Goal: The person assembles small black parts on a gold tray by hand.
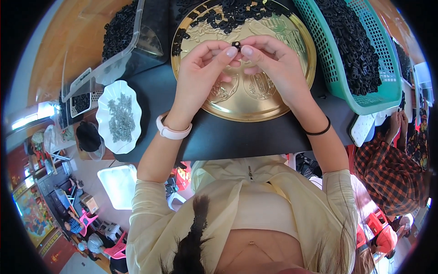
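Above a round golden tray (246, 112) my two hands meet, thumbs and forefingers pinching one small black plastic part (236, 45) with a light spot on it. My left hand (211, 59) grips it from the left, and my right hand (269, 57) from the right. What the fingertips cover of the part cannot be seen. Many similar black parts (232, 16) lie spread over the far half of the tray. To the left, a white scalloped dish (104, 116) holds a heap of small greyish metal-looking pieces (122, 118).
A green perforated basket (365, 108) full of black parts stands at the right. At the far left is a clear plastic bin (137, 36) with more of them. Beside the table on the right, a person in a checked shirt (392, 169) works. A white phone-like slab (360, 130) lies near the basket.
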The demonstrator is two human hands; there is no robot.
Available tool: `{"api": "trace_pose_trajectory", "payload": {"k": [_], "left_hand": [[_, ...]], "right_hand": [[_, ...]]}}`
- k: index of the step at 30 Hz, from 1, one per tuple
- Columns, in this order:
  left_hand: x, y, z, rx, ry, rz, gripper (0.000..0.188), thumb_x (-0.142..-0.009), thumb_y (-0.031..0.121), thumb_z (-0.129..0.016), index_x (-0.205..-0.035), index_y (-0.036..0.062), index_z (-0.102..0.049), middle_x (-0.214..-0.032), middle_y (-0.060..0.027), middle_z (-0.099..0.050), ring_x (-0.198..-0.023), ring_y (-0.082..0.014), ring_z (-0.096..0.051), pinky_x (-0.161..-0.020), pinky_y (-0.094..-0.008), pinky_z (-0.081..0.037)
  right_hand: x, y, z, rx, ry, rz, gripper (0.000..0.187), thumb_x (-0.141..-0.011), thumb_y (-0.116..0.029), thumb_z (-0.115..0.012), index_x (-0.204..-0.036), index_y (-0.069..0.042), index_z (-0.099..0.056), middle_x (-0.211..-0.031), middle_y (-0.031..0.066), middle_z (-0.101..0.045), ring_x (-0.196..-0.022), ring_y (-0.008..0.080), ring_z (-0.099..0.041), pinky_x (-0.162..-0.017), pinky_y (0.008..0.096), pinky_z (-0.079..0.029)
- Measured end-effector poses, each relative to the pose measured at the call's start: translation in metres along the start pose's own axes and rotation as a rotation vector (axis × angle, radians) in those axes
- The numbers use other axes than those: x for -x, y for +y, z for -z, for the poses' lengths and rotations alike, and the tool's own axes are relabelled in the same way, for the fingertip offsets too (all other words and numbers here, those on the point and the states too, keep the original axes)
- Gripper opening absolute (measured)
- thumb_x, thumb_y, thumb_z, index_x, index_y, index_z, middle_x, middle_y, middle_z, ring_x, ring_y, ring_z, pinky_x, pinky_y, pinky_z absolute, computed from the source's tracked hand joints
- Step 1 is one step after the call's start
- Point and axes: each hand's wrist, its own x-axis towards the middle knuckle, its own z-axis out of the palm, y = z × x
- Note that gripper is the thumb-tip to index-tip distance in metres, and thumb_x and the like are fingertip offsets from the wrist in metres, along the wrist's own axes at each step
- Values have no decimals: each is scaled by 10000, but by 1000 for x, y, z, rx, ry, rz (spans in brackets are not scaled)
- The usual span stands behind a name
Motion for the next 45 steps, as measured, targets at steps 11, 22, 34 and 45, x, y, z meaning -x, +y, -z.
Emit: {"api": "trace_pose_trajectory", "payload": {"k": [11, 22, 34, 45], "left_hand": [[-3, -8, -9, -89, 63, 62, 218, -897, 128, -618, -1074, 2, -602, -956, -72, -671, -851, -111, -651, -610, -185, -505], [-69, 4, 28, -907, 156, -286, 201, -843, 118, -589, -1022, 87, -672, -960, -99, -674, -815, -228, -661, -692, -307, -518], [-100, -3, 44, -1253, 185, -338, 212, -838, 160, -578, -1018, 111, -679, -1020, -137, -639, -958, -323, -606, -826, -386, -490], [-116, -13, 30, -1186, 67, -444, 238, -847, 195, -592, -1063, 115, -654, -987, -125, -616, -918, -319, -602, -829, -370, -478]], "right_hand": [[-1, 0, 3, 50, 38, 12, 207, -900, -194, -613, -1029, -32, -620, -907, 29, -639, -806, 86, -618, -638, 215, -515], [-11, -7, 20, -127, 255, 45, 232, -946, -166, -523, -1147, -50, -530, -969, 100, -620, -756, 122, -594, -627, 250, -533], [-13, 1, 23, -148, 280, 16, 234, -942, -178, -534, -1128, -37, -519, -956, 95, -604, -737, 129, -592, -624, 261, -538], [-9, -1, 20, -57, 249, -38, 213, -931, -159, -529, -1123, -71, -549, -977, 54, -621, -737, 104, -584, -618, 231, -503]]}}
